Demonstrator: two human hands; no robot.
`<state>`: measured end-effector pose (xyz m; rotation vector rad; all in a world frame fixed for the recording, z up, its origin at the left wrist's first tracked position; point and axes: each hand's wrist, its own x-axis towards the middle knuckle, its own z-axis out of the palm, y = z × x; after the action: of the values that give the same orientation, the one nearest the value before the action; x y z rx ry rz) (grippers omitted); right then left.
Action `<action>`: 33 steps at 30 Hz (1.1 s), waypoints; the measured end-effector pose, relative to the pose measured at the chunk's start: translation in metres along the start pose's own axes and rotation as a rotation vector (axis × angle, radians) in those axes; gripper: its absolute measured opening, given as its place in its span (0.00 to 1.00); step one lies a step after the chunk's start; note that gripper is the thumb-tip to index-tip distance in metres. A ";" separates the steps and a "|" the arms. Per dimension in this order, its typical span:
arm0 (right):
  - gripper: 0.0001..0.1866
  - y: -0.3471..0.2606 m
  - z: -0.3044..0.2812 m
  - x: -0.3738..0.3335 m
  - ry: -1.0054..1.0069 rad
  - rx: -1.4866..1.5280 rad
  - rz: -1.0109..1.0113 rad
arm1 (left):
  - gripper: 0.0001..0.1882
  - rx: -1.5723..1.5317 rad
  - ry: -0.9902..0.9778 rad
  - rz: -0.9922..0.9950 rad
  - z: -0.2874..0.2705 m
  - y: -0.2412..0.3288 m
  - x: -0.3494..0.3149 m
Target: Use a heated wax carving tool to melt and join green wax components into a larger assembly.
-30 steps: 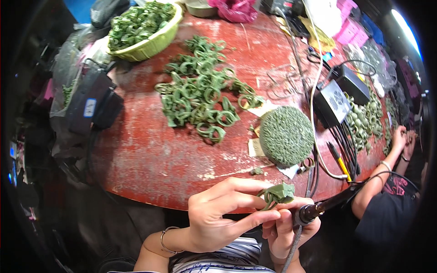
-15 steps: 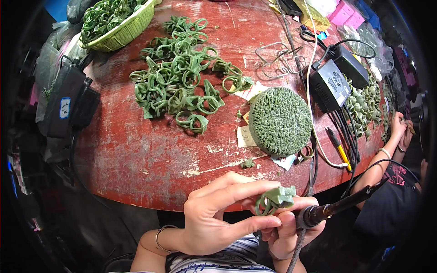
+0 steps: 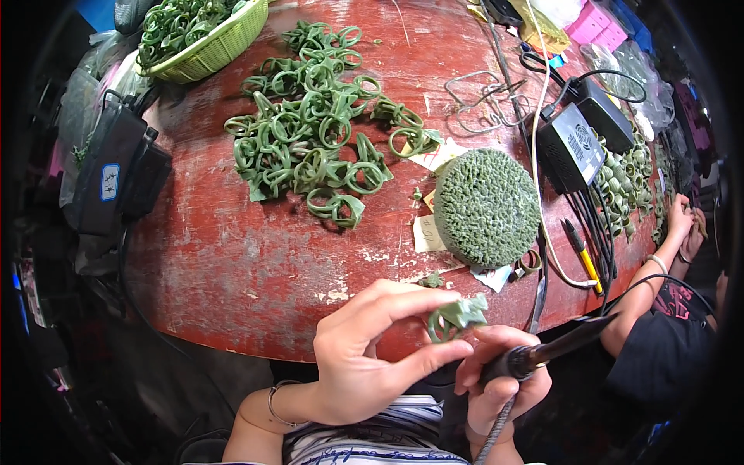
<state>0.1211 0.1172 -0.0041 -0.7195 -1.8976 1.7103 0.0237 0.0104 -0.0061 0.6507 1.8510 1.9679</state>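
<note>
My left hand [image 3: 372,360] pinches a small green wax-like ring piece [image 3: 457,316] between thumb and fingers, just past the table's near edge. Close beside it, my right hand [image 3: 508,387] is closed around a dark corded tool [image 3: 570,341] resembling a soldering iron. Its dark shaft points to the upper right and is blurred; a grey cord hangs from the hand. Beyond the hands stands a round, rough-topped green block [image 3: 487,208]. To its left lies a loose heap of similar green ring pieces [image 3: 310,147].
A yellow-green basket [image 3: 209,50] of green pieces sits at the far left. Black power boxes [image 3: 572,149], cables, a yellow-black pen [image 3: 583,256] and small green pieces [image 3: 624,182] occupy the right. Another person's hands [image 3: 682,221] work at the far right.
My left hand has drawn the ring piece slightly left and up, away from the right fingers. The tool has shifted a little within my right hand. The whole view has moved slightly.
</note>
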 end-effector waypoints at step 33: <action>0.25 0.019 -0.026 0.006 -0.279 -0.736 -0.372 | 0.21 -0.140 0.177 -0.066 -0.001 -0.018 -0.003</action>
<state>0.1353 0.1422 -0.0203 -0.3319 -2.6863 0.8988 0.0247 0.0094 -0.0240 0.3800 1.7871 2.1474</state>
